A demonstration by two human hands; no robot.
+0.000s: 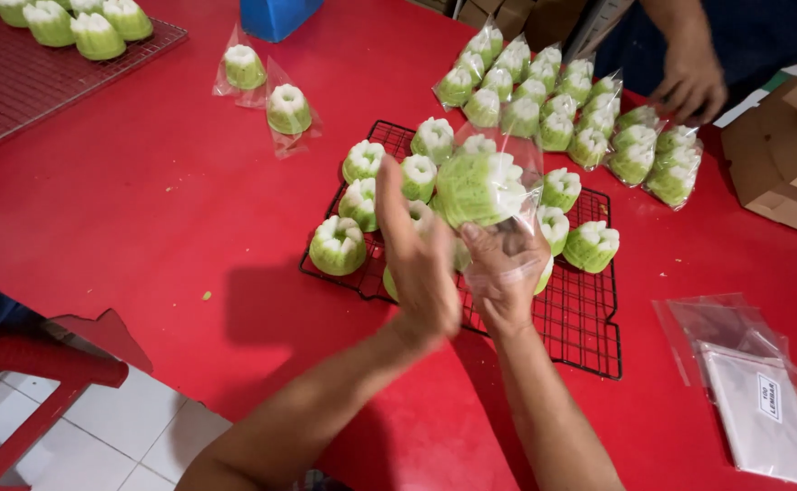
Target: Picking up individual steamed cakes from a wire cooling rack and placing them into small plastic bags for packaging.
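Head view: the left hand (pixel 419 264) and right hand (pixel 505 273) are raised together above a black wire cooling rack (pixel 589 327) on the red table (pixel 144 200). Both pinch a clear plastic bag (pixel 508 195) holding a green-and-white fluted cake (pixel 477 186). Unwrapped cakes sit on the rack beneath; bagged cakes (pixel 562 118) lie beyond.

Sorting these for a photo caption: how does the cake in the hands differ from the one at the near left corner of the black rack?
The held cake is up in the air between the left hand and right hand, inside a clear bag; the corner cake sits bare on the black rack. The held one lies tipped, its green side towards the camera; the corner one stands upright, white top showing. Both are fluted, green and white.
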